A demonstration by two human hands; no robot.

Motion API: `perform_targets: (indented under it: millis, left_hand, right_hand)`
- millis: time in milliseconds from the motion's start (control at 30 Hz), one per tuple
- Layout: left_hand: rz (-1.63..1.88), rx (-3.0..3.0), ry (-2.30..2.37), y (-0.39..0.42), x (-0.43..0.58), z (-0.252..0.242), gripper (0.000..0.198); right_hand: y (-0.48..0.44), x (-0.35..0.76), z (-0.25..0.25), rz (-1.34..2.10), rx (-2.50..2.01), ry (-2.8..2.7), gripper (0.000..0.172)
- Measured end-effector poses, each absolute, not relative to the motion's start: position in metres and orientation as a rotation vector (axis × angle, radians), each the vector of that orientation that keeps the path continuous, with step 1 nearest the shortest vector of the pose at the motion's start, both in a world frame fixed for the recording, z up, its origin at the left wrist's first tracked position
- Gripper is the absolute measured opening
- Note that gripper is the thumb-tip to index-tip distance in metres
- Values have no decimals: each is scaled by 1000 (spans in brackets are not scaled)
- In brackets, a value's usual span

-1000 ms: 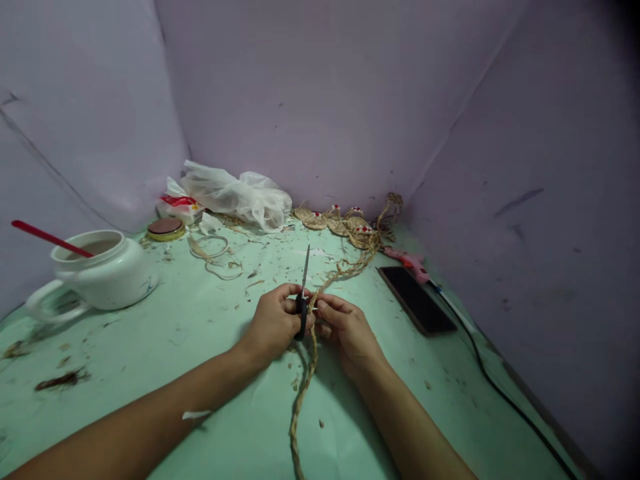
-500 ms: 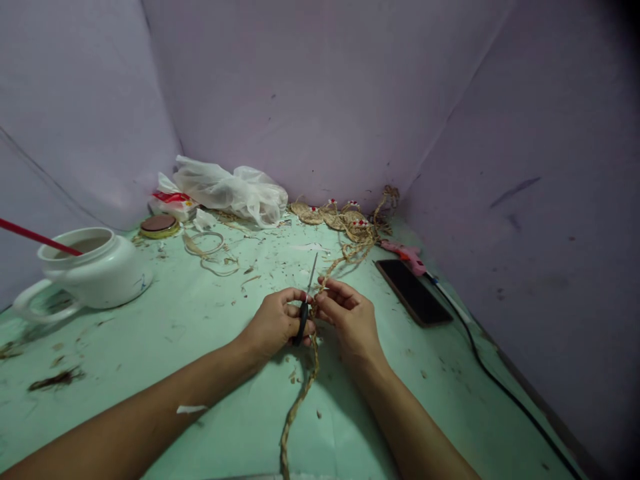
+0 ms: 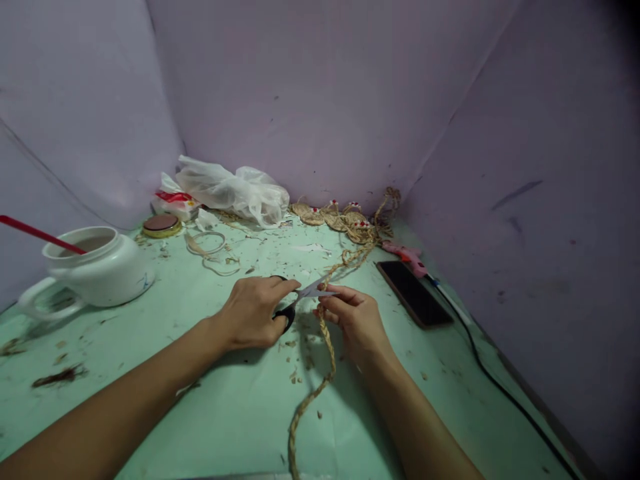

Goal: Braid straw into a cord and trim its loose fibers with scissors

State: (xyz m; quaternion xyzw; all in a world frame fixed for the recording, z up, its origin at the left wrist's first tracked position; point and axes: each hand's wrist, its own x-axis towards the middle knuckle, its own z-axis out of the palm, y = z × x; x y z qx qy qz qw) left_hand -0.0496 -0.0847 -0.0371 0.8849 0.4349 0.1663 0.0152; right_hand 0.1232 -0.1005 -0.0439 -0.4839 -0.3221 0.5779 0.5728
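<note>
The scissors (image 3: 311, 292) have swung open rightward, our left hand (image 3: 253, 312) curled round them, our right hand (image 3: 359, 327) pinching the braid (image 3: 328, 343), seemingly steadying it.

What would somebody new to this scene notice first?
Probably the black-handled metal scissors, open in the left hand beside the tan braided cord that the right hand holds, just below mid-picture. Next, the round white handled pot with a thin red stick in it, at the left, and the crumpled whitish plastic bag by the pale purple back wall.
</note>
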Motion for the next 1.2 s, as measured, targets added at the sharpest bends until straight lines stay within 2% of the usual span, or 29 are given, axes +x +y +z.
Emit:
perform_targets:
  millis: [567,800,900,1000,1200]
  left_hand:
    - [380,2765,1326,-82,-47,-38,49]
    - [412,2659,1292,-81,-50,-38,40]
    - [649,2349,1266,-79,-50,-36,34]
    - [886,1773,1219,-81,-42,-35,31]
    - [934,1162,1057,-101,-12,-40,38]
  right_hand:
    - [-103,121,-44,1379,-1116,-842,10]
    - [-103,123,-44,1399,-1095,-818,15]
    - [-102,123,-43,1426,-1095,-776,20]
    - [-103,121,-44,1432,-1113,-788,26]
    - [-105,117,-49,1404,-1128,-832,21]
